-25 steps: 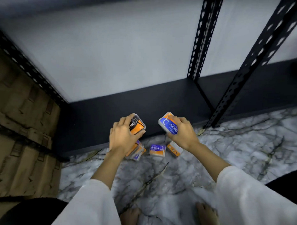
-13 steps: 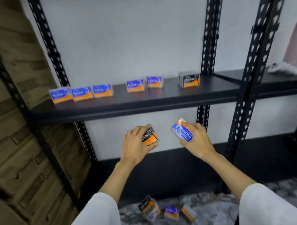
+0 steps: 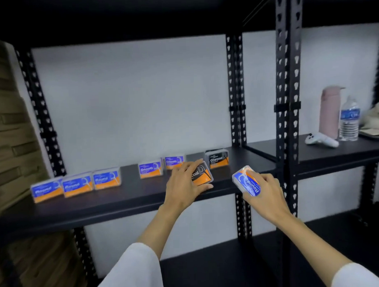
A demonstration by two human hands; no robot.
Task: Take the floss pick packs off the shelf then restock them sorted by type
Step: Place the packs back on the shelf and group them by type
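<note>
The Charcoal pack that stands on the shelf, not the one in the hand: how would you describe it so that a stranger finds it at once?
Look at the black metal shelf that bears a row of small packs. Follow the row to its right end, near the upright posts: there stands the Charcoal pack. It alone in the row has a black label above the orange; its neighbours, the Smooth packs, are blue.

Black metal shelf (image 3: 122,201), standing packs in a row along it: three Round packs (image 3: 77,186) at left, two Smooth packs (image 3: 150,169) in the middle, Charcoal pack (image 3: 217,158) at right. Neighbouring shelf (image 3: 335,151): pink flask (image 3: 330,112), water bottle (image 3: 349,119), white controller (image 3: 320,139).
</note>
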